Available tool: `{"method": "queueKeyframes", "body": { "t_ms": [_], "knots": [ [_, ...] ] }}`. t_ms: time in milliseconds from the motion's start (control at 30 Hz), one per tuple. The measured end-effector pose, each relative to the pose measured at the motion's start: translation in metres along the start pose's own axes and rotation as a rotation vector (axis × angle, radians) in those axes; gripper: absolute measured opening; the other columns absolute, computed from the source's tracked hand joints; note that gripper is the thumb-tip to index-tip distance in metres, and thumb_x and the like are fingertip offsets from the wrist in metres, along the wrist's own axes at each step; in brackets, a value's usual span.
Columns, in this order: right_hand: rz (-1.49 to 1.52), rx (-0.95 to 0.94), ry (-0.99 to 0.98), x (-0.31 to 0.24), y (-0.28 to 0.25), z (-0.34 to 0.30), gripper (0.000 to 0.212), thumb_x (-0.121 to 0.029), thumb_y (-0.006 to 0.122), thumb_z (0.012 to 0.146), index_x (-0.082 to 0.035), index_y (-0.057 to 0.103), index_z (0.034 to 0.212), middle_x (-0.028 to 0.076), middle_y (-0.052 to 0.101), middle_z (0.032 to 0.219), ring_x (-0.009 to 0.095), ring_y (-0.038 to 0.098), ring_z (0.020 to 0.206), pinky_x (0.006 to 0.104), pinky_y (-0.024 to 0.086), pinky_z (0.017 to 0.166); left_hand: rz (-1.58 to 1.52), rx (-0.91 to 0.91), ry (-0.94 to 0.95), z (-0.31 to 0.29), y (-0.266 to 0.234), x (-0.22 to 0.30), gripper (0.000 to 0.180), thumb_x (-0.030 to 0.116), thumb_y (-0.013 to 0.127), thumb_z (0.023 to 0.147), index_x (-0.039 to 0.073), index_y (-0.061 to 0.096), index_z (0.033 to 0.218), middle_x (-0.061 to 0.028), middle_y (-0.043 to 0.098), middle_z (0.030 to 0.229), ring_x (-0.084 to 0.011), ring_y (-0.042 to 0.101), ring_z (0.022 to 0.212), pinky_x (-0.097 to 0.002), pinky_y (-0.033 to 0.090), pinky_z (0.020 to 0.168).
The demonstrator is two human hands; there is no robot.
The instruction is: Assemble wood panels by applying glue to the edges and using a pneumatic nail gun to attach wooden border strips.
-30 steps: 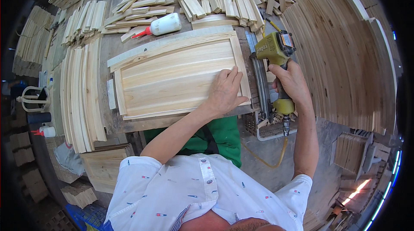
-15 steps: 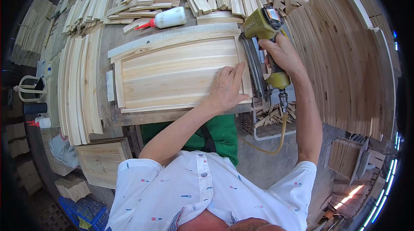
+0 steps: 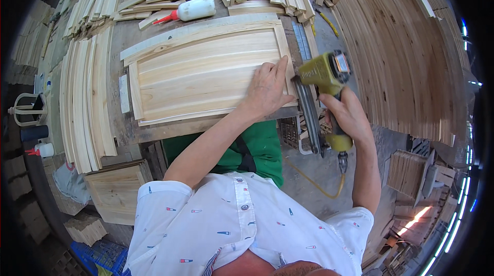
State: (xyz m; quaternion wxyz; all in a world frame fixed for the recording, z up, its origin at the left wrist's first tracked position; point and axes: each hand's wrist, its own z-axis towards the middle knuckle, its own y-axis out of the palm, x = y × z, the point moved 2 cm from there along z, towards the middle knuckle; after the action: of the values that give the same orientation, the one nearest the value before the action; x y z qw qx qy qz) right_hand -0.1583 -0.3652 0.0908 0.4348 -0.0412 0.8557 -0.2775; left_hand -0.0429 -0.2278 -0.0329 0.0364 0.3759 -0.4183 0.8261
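Observation:
A pale wooden panel [image 3: 200, 72] framed with strips lies flat on the workbench [image 3: 118, 121]. My left hand [image 3: 267, 88] presses flat on the panel's right end, fingers spread toward the right frame strip. My right hand [image 3: 347, 114] grips the handle of a yellow-green nail gun [image 3: 324, 78]. The gun's nose touches the panel's right edge, just right of my left hand. A yellow air hose [image 3: 319, 186] hangs from the gun's handle.
A white glue bottle with a red nozzle [image 3: 190, 9] lies behind the panel. Stacks of wooden slats [image 3: 87, 96] lie to the left and along the back. A large pile of curved boards [image 3: 406, 65] fills the right. A finished panel [image 3: 116, 191] leans below the bench.
The nail gun has come down along the panel's right edge from the far corner toward me. My left hand stayed pressed on the panel's right end.

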Motion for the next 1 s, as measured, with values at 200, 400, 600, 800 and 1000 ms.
{"method": "queueKeyframes", "body": {
  "t_ms": [200, 400, 600, 800, 1000],
  "knots": [
    [-0.063, -0.033, -0.073, 0.003, 0.011, -0.022, 0.019, -0.016, 0.059, 0.092, 0.001, 0.053, 0.097, 0.004, 0.058, 0.071, 0.010, 0.054, 0.054, 0.0273, 0.043, 0.048, -0.030, -0.014, -0.096, -0.002, -0.011, -0.006, 0.099, 0.026, 0.087, 0.055, -0.009, 0.037, 0.133, -0.0232, 0.056, 0.101, -0.0375, 0.053, 0.095, -0.0455, 0.044, 0.085],
    [0.076, 0.078, -0.038, 0.028, 0.009, -0.037, 0.020, -0.017, 0.056, 0.095, -0.001, 0.052, 0.106, 0.003, 0.056, 0.075, 0.009, 0.050, 0.053, 0.0272, 0.041, 0.047, -0.080, 0.036, 0.025, -0.009, -0.004, -0.003, 0.078, 0.027, 0.083, 0.061, -0.004, 0.047, 0.122, -0.0213, 0.058, 0.112, -0.0398, 0.053, 0.106, -0.0457, 0.043, 0.094],
    [0.097, 0.091, -0.086, 0.044, 0.009, -0.032, 0.030, -0.020, 0.058, 0.095, 0.003, 0.048, 0.112, 0.010, 0.056, 0.090, 0.013, 0.051, 0.053, 0.0301, 0.043, 0.049, 0.109, 0.567, -0.149, -0.063, -0.155, -0.125, 0.027, 0.005, 0.064, 0.079, -0.002, 0.065, 0.105, -0.0173, 0.064, 0.109, -0.0333, 0.058, 0.106, -0.0423, 0.043, 0.097],
    [0.142, 0.123, -0.062, 0.041, 0.010, -0.032, 0.029, -0.019, 0.058, 0.095, 0.003, 0.049, 0.112, 0.009, 0.058, 0.091, 0.013, 0.050, 0.054, 0.0293, 0.044, 0.049, 0.645, 0.641, -0.739, -0.160, -0.316, -0.244, 0.028, 0.018, 0.067, 0.080, 0.005, 0.068, 0.104, -0.0196, 0.064, 0.102, -0.0354, 0.059, 0.100, -0.0438, 0.046, 0.090],
    [0.161, 0.156, -0.049, 0.039, 0.014, -0.035, 0.028, -0.019, 0.059, 0.094, 0.002, 0.049, 0.109, 0.009, 0.057, 0.088, 0.012, 0.050, 0.054, 0.0276, 0.043, 0.049, 0.609, 0.342, -0.974, -0.136, -0.334, -0.287, 0.039, 0.031, 0.072, 0.077, 0.004, 0.070, 0.105, -0.0223, 0.065, 0.107, -0.0354, 0.062, 0.103, -0.0437, 0.049, 0.089]
  ]
}}
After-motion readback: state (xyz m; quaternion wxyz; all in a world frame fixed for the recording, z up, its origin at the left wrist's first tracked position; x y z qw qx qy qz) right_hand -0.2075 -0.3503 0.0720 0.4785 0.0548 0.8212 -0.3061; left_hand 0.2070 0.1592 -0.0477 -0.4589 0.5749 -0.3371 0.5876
